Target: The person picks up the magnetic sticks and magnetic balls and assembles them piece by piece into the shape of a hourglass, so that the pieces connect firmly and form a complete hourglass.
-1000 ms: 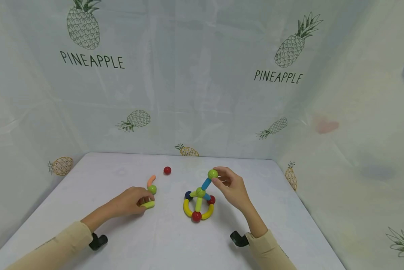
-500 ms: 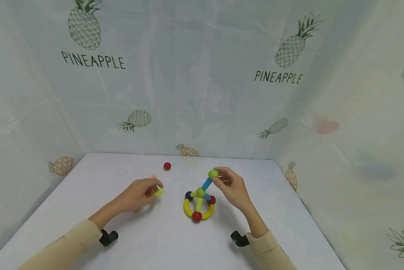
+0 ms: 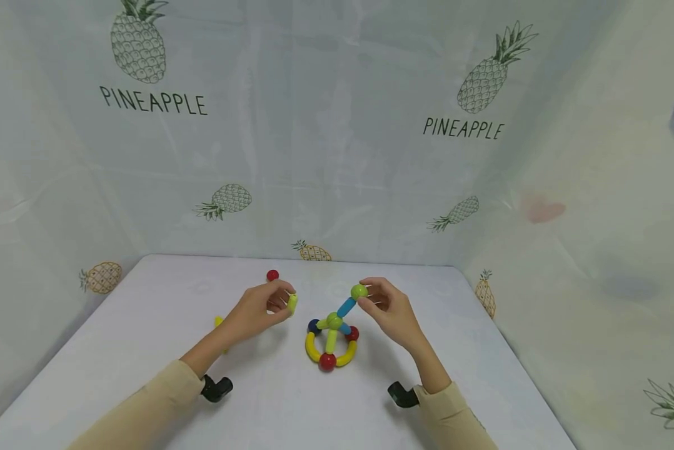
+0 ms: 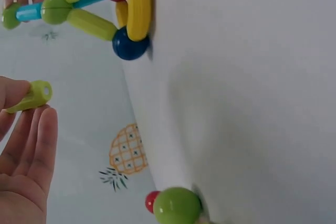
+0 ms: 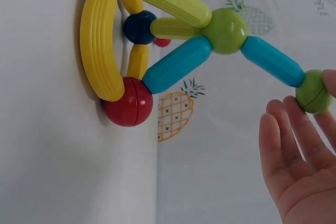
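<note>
My left hand [image 3: 258, 309] pinches a short light-green magnetic rod [image 3: 292, 304] between thumb and fingers, raised above the table. In the left wrist view one end of this rod [image 4: 37, 94] faces the camera. My right hand [image 3: 393, 312] holds a green ball [image 3: 359, 292] by its fingertips. From that ball a blue rod [image 5: 273, 60] slants down to a second green ball [image 5: 226, 31], the peak of a magnetic construction. Two light-green rods and another blue rod [image 5: 177, 64] run from the peak to red and navy balls, joined by curved yellow rods [image 5: 100, 40] on the table.
A red ball [image 3: 272, 275] lies at the back, just beyond my left hand. A loose green ball [image 4: 177, 205] shows in the left wrist view. A yellow piece [image 3: 219, 321] is partly covered by my left forearm. Behind the white table [image 3: 337, 412] hangs a pineapple-print curtain [image 3: 337, 125].
My left hand has lifted the light-green rod and carried it right and away, turning it upright. The right hand has shifted slightly right with its ball. The red ball has moved slightly back and left.
</note>
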A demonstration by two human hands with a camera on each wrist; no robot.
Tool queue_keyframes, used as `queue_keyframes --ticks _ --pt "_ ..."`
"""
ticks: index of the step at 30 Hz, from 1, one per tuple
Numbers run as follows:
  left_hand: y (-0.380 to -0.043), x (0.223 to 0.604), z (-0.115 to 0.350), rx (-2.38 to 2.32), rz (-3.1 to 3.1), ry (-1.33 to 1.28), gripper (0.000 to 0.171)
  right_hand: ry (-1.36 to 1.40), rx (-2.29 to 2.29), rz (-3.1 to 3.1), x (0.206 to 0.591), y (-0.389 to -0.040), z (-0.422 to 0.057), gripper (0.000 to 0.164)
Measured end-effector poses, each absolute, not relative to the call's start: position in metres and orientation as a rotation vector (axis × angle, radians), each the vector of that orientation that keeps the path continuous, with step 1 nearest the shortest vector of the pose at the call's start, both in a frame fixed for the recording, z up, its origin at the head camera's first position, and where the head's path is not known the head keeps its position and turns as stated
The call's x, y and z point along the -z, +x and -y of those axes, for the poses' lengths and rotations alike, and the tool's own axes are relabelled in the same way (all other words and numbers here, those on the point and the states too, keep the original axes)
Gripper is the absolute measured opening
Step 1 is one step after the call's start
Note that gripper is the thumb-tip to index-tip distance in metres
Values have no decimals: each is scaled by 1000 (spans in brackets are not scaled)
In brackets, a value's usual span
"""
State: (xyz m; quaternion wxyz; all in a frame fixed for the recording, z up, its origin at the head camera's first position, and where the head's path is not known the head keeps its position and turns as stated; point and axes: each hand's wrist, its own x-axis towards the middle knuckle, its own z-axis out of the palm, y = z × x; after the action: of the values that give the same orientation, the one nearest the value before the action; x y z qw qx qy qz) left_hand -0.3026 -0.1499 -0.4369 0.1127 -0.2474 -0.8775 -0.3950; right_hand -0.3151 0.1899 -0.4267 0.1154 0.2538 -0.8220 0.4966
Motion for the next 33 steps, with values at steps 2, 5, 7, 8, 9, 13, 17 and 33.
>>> queue_keyframes --ticks 2,5,7,8,9,13,17,33 --pt "-302 436 144 1187 2557 -723 38 745 -1444 2424 426 -315 -191 36" --pt "-302 435 134 1216 2529 -729 38 754 -1418 2440 425 -316 -193 36" --pt "-302 434 127 1238 2509 -746 38 761 -1414 2448 425 -317 -194 34" --pt "-302 434 124 1246 2502 -754 38 765 -1414 2449 425 -317 -195 34" --pt "-303 434 121 1257 2493 -763 38 767 -1417 2453 425 -317 -196 33" --pt "-304 432 108 1286 2472 -788 38 769 -1427 2470 423 -317 -198 32" --pt "-305 430 95 1301 2472 -785 39 766 -1427 2485 421 -316 -199 33" --pt "-305 426 69 1384 2485 -813 38 760 -1435 2538 420 -318 -206 33"
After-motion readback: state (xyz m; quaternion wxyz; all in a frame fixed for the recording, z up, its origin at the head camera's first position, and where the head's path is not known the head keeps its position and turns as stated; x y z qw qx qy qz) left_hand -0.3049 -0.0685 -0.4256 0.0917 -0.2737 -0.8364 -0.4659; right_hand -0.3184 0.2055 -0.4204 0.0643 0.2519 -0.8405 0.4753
